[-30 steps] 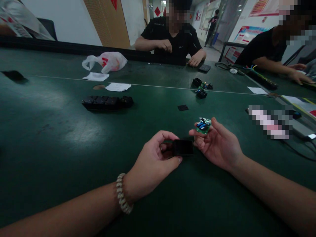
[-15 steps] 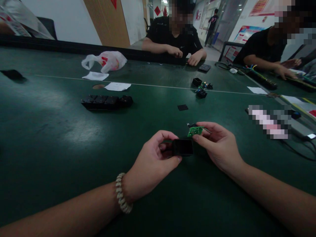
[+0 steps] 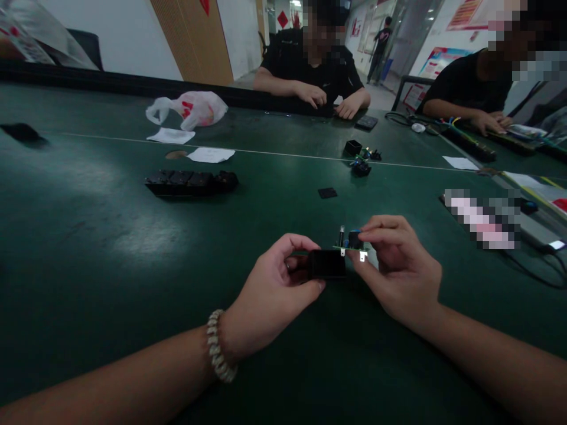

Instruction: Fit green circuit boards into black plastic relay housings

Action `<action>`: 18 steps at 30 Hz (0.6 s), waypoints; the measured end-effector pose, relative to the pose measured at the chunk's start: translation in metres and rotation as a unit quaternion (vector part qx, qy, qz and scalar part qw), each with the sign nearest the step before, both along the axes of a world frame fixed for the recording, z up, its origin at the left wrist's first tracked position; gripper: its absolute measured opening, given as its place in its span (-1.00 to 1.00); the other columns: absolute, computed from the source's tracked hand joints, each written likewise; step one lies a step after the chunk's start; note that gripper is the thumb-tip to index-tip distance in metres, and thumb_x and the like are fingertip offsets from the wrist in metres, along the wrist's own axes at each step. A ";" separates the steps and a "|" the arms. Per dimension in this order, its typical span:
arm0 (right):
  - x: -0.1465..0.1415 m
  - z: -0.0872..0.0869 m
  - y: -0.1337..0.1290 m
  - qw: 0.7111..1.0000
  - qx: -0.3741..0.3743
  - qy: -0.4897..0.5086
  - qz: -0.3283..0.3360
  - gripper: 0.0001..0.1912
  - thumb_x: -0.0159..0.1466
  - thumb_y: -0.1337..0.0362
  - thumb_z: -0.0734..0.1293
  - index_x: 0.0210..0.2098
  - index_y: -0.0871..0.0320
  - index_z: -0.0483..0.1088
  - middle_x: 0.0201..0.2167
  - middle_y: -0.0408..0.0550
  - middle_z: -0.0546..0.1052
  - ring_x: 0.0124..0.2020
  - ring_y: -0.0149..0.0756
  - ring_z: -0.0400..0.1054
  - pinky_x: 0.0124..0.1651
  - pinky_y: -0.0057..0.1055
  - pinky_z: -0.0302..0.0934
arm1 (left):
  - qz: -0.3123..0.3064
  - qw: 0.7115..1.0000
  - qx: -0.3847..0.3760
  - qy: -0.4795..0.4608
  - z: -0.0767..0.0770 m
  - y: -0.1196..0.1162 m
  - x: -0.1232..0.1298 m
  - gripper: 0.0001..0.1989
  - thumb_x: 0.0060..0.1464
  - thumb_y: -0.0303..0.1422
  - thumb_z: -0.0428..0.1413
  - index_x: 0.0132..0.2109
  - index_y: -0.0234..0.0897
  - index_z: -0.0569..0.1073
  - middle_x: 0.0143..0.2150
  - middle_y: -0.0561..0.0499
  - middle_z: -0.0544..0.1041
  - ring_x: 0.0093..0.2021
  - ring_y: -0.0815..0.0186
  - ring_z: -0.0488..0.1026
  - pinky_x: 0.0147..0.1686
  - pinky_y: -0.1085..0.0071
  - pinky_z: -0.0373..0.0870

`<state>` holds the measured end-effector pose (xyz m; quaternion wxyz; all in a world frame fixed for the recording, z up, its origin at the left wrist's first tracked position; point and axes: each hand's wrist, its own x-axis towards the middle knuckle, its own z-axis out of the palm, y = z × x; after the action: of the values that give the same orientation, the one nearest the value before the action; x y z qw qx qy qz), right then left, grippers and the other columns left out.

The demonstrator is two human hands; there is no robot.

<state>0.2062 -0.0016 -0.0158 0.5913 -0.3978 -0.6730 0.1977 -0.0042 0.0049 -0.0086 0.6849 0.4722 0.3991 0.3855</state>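
Observation:
My left hand grips a small black open-topped plastic box between thumb and fingers, its hollow side facing me. Just right of it, my right hand pinches a small circuit board. The board lies nearly edge-on, with dark parts standing up on top and metal tabs pointing down. Its left end overlaps the box's upper right corner in view; whether they touch I cannot tell. Beyond my hands lies a flat black piece on the green table.
A row of black boxes stands at left. Further back lie another black box with loose circuit parts, white papers and a plastic bag. Two people sit across the table. A cable runs at right.
My right hand has turned the circuit board from showing its green soldered face to nearly edge-on, moving it slightly toward the box. My left hand and the box have stayed put.

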 end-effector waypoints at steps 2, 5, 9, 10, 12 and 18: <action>0.000 0.000 0.000 1.000 0.000 0.003 0.001 -0.64 0.24 0.52 0.49 -0.09 -0.04 0.60 -0.08 -0.01 0.48 -0.03 -0.13 0.47 -0.04 -0.14 0.47 | 0.000 1.000 0.003 0.000 0.000 0.000 0.000 -0.59 -0.02 -0.55 0.38 -0.04 -0.21 0.48 -0.04 -0.01 0.62 0.02 0.16 0.59 0.01 0.20 0.55; -0.002 0.002 0.000 1.000 -0.001 0.017 0.007 -0.66 0.23 0.52 0.49 -0.11 -0.03 0.59 -0.09 -0.02 0.48 -0.05 -0.16 0.47 -0.07 -0.18 0.49 | 0.004 1.000 0.004 -0.003 0.001 -0.001 0.000 -0.59 -0.02 -0.56 0.37 -0.04 -0.20 0.48 -0.06 0.00 0.62 0.01 0.17 0.59 0.01 0.20 0.55; -0.004 0.006 -0.002 0.997 -0.043 0.056 0.004 -0.71 0.20 0.46 0.53 -0.13 0.00 0.58 -0.06 0.01 0.48 -0.05 -0.13 0.47 -0.11 -0.18 0.53 | 0.006 1.000 0.007 0.001 0.002 -0.001 0.000 -0.60 -0.02 -0.55 0.37 -0.05 -0.20 0.48 -0.07 -0.01 0.62 0.00 0.16 0.60 0.01 0.17 0.55; -0.004 0.006 -0.002 0.996 -0.060 0.066 0.005 -0.72 0.20 0.44 0.54 -0.14 0.01 0.59 -0.04 0.01 0.49 -0.05 -0.13 0.48 -0.12 -0.19 0.53 | 0.006 1.000 0.008 0.001 0.001 0.000 0.000 -0.60 -0.02 -0.55 0.37 -0.04 -0.20 0.48 -0.06 -0.01 0.62 0.00 0.15 0.60 0.01 0.17 0.56; -0.003 0.006 -0.002 0.990 -0.105 0.093 0.019 -0.75 0.21 0.41 0.55 -0.15 0.02 0.59 -0.05 0.00 0.54 -0.10 -0.17 0.51 -0.14 -0.22 0.53 | 0.006 1.000 0.007 0.002 0.001 0.000 -0.001 -0.59 -0.02 -0.55 0.38 -0.04 -0.20 0.48 -0.04 -0.02 0.61 0.02 0.14 0.60 0.00 0.17 0.57; 0.001 -0.002 0.008 0.931 -0.241 0.256 0.095 -0.67 0.28 0.23 0.59 0.01 -0.05 0.55 -0.16 -0.14 0.67 -0.28 -0.29 0.60 -0.05 -0.18 0.57 | 0.007 1.000 0.004 -0.006 0.001 0.000 -0.001 -0.60 -0.01 -0.57 0.36 -0.04 -0.18 0.48 0.02 -0.02 0.61 0.06 0.17 0.60 0.02 0.22 0.57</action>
<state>0.2076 0.0065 -0.0181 0.6084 -0.3989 -0.4652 0.5044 -0.0053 0.0054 -0.0077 0.6828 0.4698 0.3966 0.3947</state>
